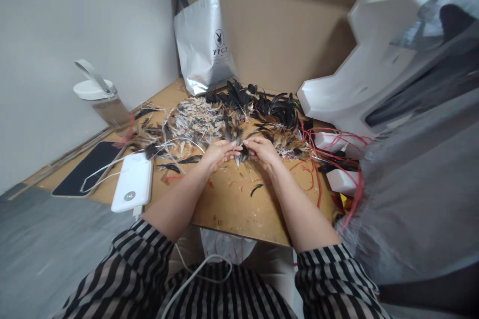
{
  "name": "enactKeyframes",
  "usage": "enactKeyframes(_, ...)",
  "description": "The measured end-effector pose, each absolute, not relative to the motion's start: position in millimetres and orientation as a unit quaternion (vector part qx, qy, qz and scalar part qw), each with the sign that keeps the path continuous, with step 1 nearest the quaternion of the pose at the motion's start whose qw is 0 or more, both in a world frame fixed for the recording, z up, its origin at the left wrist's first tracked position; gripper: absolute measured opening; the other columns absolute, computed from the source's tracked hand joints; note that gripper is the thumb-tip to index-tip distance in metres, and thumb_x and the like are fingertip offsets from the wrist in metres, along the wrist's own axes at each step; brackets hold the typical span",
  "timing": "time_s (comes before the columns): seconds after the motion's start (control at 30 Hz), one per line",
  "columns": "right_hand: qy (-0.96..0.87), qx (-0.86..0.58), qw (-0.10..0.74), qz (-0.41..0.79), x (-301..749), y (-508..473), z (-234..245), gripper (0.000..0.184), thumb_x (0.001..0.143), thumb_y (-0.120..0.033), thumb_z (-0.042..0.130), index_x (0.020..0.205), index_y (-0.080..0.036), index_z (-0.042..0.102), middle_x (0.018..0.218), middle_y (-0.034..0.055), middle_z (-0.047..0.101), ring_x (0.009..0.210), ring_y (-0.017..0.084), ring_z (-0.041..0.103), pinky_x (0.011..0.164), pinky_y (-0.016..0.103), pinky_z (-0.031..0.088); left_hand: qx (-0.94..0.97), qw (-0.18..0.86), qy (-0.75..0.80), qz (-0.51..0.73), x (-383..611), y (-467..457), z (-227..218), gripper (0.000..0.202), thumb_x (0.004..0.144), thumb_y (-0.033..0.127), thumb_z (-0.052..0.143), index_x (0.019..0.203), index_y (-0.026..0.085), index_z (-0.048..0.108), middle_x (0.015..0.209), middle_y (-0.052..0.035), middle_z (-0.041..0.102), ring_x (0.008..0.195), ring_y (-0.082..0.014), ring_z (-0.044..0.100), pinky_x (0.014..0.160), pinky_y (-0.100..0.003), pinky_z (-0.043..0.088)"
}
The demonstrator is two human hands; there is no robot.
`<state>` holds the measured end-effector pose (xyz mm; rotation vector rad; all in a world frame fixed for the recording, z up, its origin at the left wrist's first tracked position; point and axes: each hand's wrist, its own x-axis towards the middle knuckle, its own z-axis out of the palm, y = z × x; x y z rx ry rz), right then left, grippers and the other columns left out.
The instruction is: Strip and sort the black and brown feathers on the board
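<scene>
Over the middle of the table, my left hand (221, 153) pinches a small tuft of feathers (232, 133), brownish grey and fluffy, that stands up from the fingertips. Close beside it, my right hand (262, 151) has its thumb and forefinger pressed together at the tuft's edge; dark fluff shows just under them. Behind the hands lie a pale, mottled heap of feathers (194, 122), bundles of long black feathers (239, 97) and a brown feather pile (286, 139). A single dark curved feather (256, 189) rests on the tabletop nearer to me.
A white power bank (131, 184) with cables and a dark phone (86, 169) lie at left, near a lidded bottle (108, 104). A silver bag (204, 45) stands at the back. Red strings (318, 174) tangle around white plugs (342, 182) at right.
</scene>
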<state>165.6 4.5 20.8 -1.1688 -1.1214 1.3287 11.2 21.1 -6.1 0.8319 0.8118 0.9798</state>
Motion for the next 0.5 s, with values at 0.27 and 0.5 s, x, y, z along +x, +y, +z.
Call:
enactKeyframes(0.27, -0.489, -0.510, 0.534, 0.464, 154.2, 6.6, 10.5, 0.027, 0.054, -0.040, 0.070, 0.066, -0.016, 0.063, 0.051, -0.0039, 0.054, 0.048, 0.008, 0.043, 0.047, 0.021, 0.031, 0.364, 0.756, 0.343, 0.422, 13.2, 14.4, 2.0, 0.009, 0.077, 0.014, 0.059, 0.075, 0.006, 0.064, 0.074, -0.0112, 0.069, 0.054, -0.0070, 0.061, 0.044, -0.012, 0.042)
enactKeyframes(0.5, -0.498, -0.494, 0.547, 0.457, 153.0, 6.8, 9.6, 0.026, 0.054, -0.038, 0.071, 0.065, -0.016, 0.065, 0.058, -0.0029, 0.058, 0.053, 0.008, 0.046, 0.052, 0.022, 0.034, 0.373, 0.753, 0.349, 0.415, 14.1, 15.7, 0.6, 0.009, 0.074, 0.013, 0.062, 0.068, 0.006, 0.063, 0.061, -0.0068, 0.065, 0.048, -0.0047, 0.056, 0.043, -0.011, 0.040)
